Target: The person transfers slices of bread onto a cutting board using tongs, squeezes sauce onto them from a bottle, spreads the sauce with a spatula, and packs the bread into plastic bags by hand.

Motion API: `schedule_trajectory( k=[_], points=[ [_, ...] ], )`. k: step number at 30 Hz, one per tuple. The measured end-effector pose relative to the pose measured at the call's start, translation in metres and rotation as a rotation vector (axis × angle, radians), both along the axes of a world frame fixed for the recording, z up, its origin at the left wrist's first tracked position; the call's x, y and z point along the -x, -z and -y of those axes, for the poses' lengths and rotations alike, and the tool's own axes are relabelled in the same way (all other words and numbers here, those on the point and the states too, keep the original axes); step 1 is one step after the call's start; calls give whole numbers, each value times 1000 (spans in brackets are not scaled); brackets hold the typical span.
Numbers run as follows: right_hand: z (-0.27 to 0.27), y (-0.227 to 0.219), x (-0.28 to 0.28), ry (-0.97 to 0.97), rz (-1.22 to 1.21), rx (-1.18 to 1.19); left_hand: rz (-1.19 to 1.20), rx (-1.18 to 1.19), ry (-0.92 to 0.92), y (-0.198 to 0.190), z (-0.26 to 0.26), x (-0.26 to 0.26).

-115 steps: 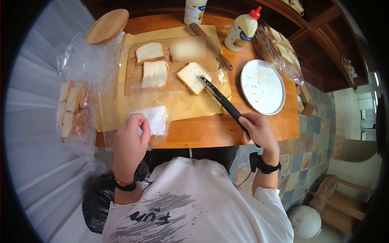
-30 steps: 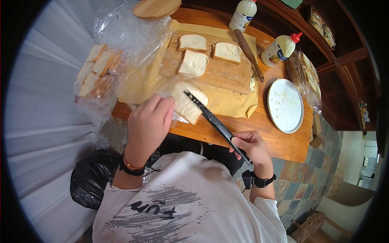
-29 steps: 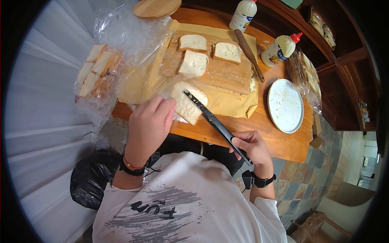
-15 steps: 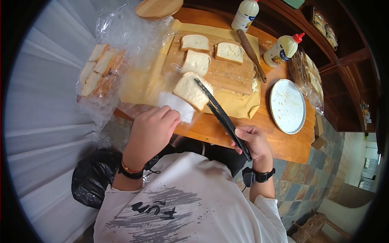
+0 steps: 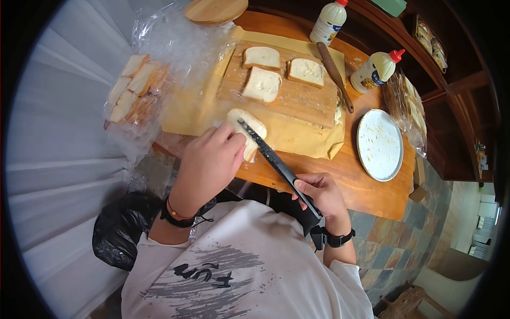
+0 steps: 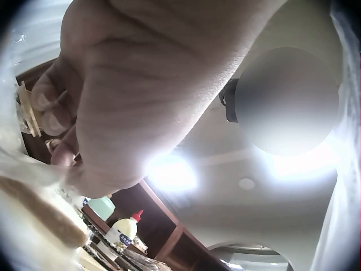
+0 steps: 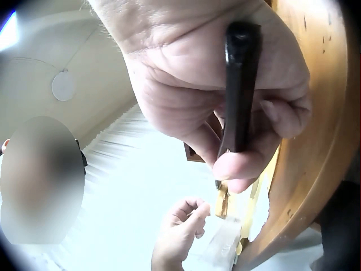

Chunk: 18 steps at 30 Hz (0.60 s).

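Observation:
My right hand (image 5: pixel 321 194) grips black tongs (image 5: pixel 279 164) by the handle end. Their far end lies over a white bread slice (image 5: pixel 255 123) with a brown crust, possibly one of a pair, tilted above the table's front edge. My left hand (image 5: pixel 212 154) overlaps the bread's lower left side, its fingers curled and pinching a clear plastic bag (image 6: pixel 34 164). The bag also shows beside the left hand in the right wrist view. Behind, the wooden board (image 5: pixel 297 98) bears three bread stacks, one of them a crusted sandwich (image 5: pixel 306 72) on the right.
Yellow paper (image 5: pixel 305 139) lies under the board. A brown-handled spreader (image 5: pixel 332 69) rests at its right edge. Beyond stand two bottles, one a red-capped bottle (image 5: pixel 378 69). A white round tray (image 5: pixel 380 143) sits right. Bagged bread (image 5: pixel 125 103) lies left, below a round wooden board (image 5: pixel 215 9).
The tongs have carried the bread from the board to my left hand. Since half a second ago it has moved down and left, behind the fingers; the white paper there is now mostly hidden.

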State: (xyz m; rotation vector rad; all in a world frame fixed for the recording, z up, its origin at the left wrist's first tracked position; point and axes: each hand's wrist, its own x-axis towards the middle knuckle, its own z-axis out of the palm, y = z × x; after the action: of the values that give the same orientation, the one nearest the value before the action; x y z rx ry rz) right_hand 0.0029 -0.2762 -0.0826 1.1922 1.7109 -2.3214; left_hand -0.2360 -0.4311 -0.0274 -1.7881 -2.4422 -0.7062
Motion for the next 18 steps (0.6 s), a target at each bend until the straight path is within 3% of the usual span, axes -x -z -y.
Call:
schedule_trajectory(
  k=[8, 12, 16, 18],
  points=[
    [5, -12, 16, -28, 12, -24, 221, 20, 143, -14, 3, -8],
    [4, 0, 21, -56, 22, -132, 210, -14, 152, -17, 9, -5],
    [7, -4, 20, -53, 54, -183, 107, -39, -11, -14, 11, 1],
    [7, -6, 16, -40, 30, -91, 48, -47, -59, -12, 11, 4]
  ],
)
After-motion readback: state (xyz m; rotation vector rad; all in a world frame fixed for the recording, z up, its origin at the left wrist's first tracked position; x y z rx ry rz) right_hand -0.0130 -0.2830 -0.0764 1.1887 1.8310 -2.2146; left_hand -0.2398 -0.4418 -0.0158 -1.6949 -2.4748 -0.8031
